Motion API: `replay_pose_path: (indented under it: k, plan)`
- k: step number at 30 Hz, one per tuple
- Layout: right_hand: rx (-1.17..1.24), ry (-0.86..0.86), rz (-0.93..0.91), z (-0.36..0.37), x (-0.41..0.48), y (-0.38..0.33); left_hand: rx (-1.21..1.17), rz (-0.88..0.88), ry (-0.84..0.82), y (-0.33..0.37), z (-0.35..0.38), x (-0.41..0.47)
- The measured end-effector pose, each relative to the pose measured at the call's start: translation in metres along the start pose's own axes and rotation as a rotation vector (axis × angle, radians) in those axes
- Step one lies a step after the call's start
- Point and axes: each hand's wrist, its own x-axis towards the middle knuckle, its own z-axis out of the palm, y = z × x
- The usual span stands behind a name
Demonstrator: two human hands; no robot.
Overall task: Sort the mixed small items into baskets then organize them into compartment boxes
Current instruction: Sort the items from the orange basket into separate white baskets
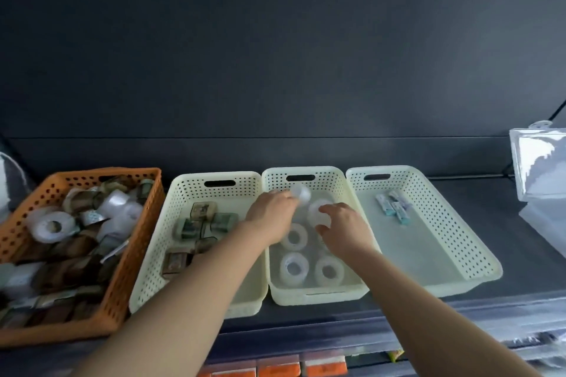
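The left hand (pixel 269 211) grips a clear tape roll (pixel 301 193) over the middle cream basket (pixel 306 294); the right hand (pixel 344 228) clasps another roll (pixel 318 213) there. Judging by the rolls lying flat lower in frame, set each down flat in an open gap, not stacked.

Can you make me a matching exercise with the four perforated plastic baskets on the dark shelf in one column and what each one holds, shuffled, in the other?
Baskets:
1. orange perforated plastic basket
2. left cream perforated basket
3. middle cream perforated basket
4. right cream perforated basket

Contents:
A. white tape rolls, both hands above
B. small blue-and-white packets
C. mixed heap of rolls and brownish packs
D. greenish-brown wrapped blocks

Pairs: 1-C, 2-D, 3-A, 4-B
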Motion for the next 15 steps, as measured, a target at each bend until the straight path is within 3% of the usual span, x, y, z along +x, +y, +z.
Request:
replay_pose_path:
  k: [7, 15]
  plan:
    - [-0.103, 0.09, -0.185, 0.004, 0.014, -0.041, 0.084, -0.142, 0.124, -0.031, -0.028, -0.03]
    - [-0.016, 0.024, -0.472, 0.017, 0.013, -0.144, 0.127, -0.413, 0.164, -0.102, -0.065, -0.109]
